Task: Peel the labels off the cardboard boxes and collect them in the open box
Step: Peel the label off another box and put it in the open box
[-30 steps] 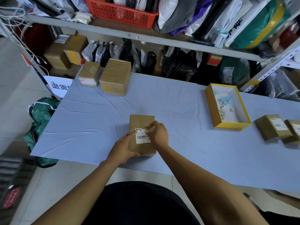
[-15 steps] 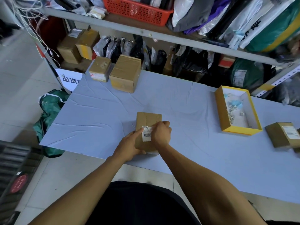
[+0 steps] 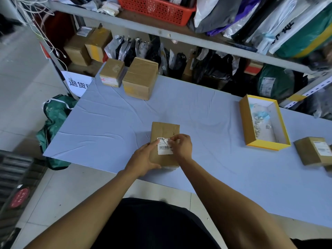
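Observation:
A small brown cardboard box (image 3: 164, 130) lies near the front edge of the blue table (image 3: 206, 112). On its top sits a white barcode label (image 3: 163, 147) with its upper right corner lifted. My left hand (image 3: 143, 159) grips the box's left and near side. My right hand (image 3: 180, 145) pinches the label's lifted corner. The open yellow box (image 3: 246, 126) with a white inside stands to the right and holds scraps of peeled labels.
Two brown boxes (image 3: 112, 74) (image 3: 140, 80) stand at the table's far left. A labelled box (image 3: 313, 150) lies at the right edge. Shelves packed with parcels and a red basket (image 3: 155, 9) rise behind the table. A green bag (image 3: 55, 114) sits on the floor at left.
The label's upper right corner has come up further under my right hand's fingers. My left hand stays on the box. The view has shifted slightly.

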### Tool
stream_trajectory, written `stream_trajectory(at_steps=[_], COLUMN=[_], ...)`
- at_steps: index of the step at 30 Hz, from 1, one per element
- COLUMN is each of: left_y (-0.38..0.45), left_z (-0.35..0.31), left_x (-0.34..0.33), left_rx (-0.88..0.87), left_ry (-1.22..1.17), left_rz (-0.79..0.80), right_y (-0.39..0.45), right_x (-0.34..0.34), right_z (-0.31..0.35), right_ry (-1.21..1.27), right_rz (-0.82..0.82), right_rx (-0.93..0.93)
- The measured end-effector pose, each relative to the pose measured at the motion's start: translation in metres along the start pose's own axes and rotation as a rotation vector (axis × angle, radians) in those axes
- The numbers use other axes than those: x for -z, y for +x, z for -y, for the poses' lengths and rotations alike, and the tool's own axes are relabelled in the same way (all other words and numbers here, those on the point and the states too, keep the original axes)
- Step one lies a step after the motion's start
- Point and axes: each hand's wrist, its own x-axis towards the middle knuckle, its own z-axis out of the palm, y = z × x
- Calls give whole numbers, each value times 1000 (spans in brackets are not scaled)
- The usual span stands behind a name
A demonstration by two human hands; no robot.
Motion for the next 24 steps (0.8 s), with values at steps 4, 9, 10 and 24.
stream_trajectory(at_steps=[4,9,10,24], left_y=[0,2,2,18], left_z=[2,3,3,-2], left_x=[-1,-2,-2,22], left_rx=[0,-5,-4,-211], left_ry=[3,7,6,339], left_rz=[-11,-10,-11,71], right_y=[-1,-11,-9,6], right_x=[-2,7,6,13], right_z=[-4,-15,-15,-11], right_ry=[82,173,168,-72], right_rz=[14,42,41,65], right_rx=[26,97,88,254])
